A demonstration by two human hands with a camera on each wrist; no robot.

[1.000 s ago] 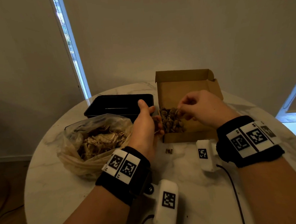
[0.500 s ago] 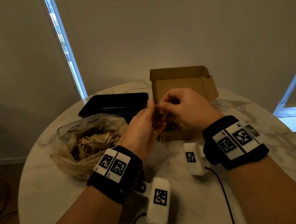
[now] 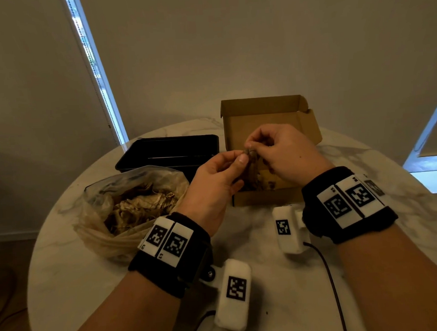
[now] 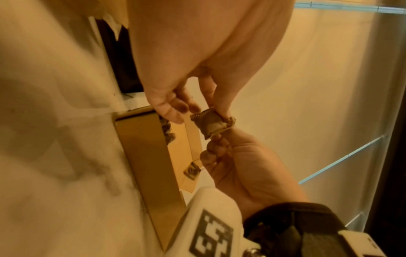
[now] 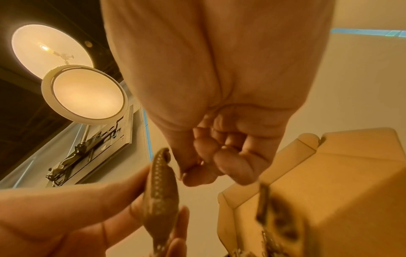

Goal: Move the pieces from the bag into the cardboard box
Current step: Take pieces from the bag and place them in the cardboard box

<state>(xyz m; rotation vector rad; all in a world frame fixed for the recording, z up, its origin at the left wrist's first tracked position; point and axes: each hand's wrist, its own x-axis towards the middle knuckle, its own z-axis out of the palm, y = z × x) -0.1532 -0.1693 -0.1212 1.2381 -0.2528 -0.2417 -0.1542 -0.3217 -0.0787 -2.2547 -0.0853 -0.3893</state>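
A crumpled brown piece (image 3: pixel 251 156) is held in the air above the near-left corner of the open cardboard box (image 3: pixel 262 197). My left hand (image 3: pixel 240 161) pinches it from below and my right hand (image 3: pixel 251 146) pinches its top from above. The left wrist view shows the piece (image 4: pixel 209 124) between the right hand's fingertips (image 4: pixel 226 113) and the left hand's fingertips (image 4: pixel 216 139), beside the box wall (image 4: pixel 149 156). Several dark pieces (image 3: pixel 257 182) lie inside the box. The clear plastic bag (image 3: pixel 95 204) with more pieces stands open at the left.
An empty black tray (image 3: pixel 168 145) sits behind the bag, left of the box. The round marble table (image 3: pixel 269 276) ends close in front and on both sides. A black cable (image 3: pixel 329 281) runs across it near my right forearm.
My right hand has left the box and come over to the left hand, and now both pinch one piece. The left hand has risen a little over the box's front edge.
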